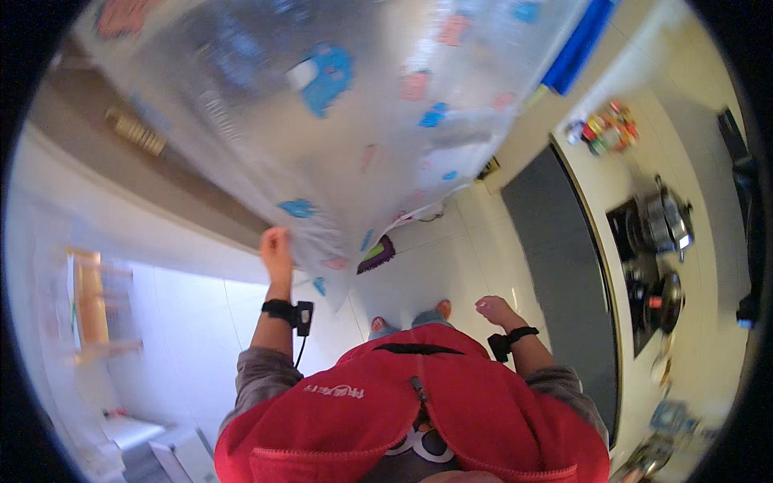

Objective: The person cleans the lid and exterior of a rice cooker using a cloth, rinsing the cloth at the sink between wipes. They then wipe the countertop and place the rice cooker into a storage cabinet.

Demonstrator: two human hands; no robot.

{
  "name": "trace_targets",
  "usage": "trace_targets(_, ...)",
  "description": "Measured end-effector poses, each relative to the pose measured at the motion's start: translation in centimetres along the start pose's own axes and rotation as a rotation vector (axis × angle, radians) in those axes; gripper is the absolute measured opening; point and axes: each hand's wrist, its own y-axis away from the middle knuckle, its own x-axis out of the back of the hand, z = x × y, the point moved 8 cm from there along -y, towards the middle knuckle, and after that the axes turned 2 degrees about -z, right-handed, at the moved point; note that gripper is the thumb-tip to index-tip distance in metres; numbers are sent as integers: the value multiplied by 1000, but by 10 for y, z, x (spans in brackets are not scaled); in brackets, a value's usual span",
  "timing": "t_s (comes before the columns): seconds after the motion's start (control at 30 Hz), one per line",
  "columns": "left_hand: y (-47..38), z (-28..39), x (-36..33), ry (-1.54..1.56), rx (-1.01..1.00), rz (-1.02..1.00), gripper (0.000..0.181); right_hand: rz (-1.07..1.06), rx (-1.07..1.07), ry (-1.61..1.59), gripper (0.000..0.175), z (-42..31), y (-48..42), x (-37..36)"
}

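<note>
A translucent plastic curtain with blue and pink patches hangs before me, blurred. Curled at its lower left edge, my left hand touches or nearly touches the plastic; whether the fingers grip it cannot be told. My right hand hangs apart from the curtain, over the floor at the right, with its fingers curled in and nothing seen in it. Both wrists wear black straps with small black devices. Below the curtain's hem shows a purple and green mop head on the tiled floor.
Along the right runs a counter with a dark front panel, bearing a glass-lidded pot, a dark pan and a pile of colourful packets. A wooden stool or chair stands far left. A pale wall edge borders the curtain.
</note>
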Motion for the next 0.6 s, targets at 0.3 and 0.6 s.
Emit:
trace_targets(0.3,-49,13,83,-535,-83,327,30,261,-596,-253,28,144,197,-90)
trace_targets(0.6,194,-114,-218,-1417,-229,-1540,28,71,-761,-169,16,233,422,-230)
